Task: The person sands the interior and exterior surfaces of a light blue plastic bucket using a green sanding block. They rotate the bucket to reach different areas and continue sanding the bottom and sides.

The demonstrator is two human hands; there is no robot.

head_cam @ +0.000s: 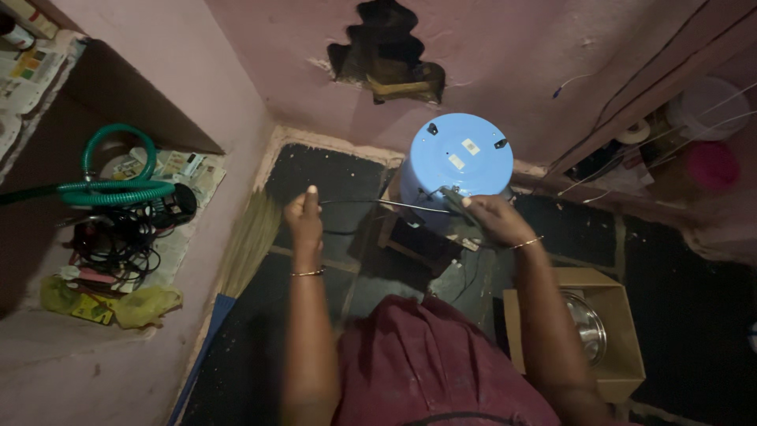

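- Thin metal wire (386, 204): a straight, pale length stretched level between the two hands, in front of the blue appliance and above the dark floor; taut, unbroken along the part that shows.
- Left hand (304, 221): fingers curled together into a loose fist, thumb up, apparently pinching the wire's left end; the exact contact is too small to confirm. Thin bangle at the wrist.
- Right hand (493, 221): fingers closed around the wire's right end together with a greyish tool or fitting, whose kind I cannot tell; it touches the lower edge of the appliance. Thin bangle at this wrist too.
- Blue round appliance (457, 158): cylindrical, flat end turned toward the camera, with two small black feet and two pale labels; it rests on a low wooden stool (394, 233) against the pink wall (505, 55).
- Progress, as a judgement: the wire looks drawn out and held at both ends, with its right end at the appliance body; whether it is fastened there is not visible, so the joining appears unfinished.
- Cardboard box (623, 347): open, on the floor to the right, holding a steel bowl (587, 323).
- Broom (248, 244): straw-coloured, leaning along the left wall.
- Green hose (118, 185): coiled on the left shelf above tangled black cables (118, 244).
- Wall hole (386, 51): ragged break in the plaster above the appliance.
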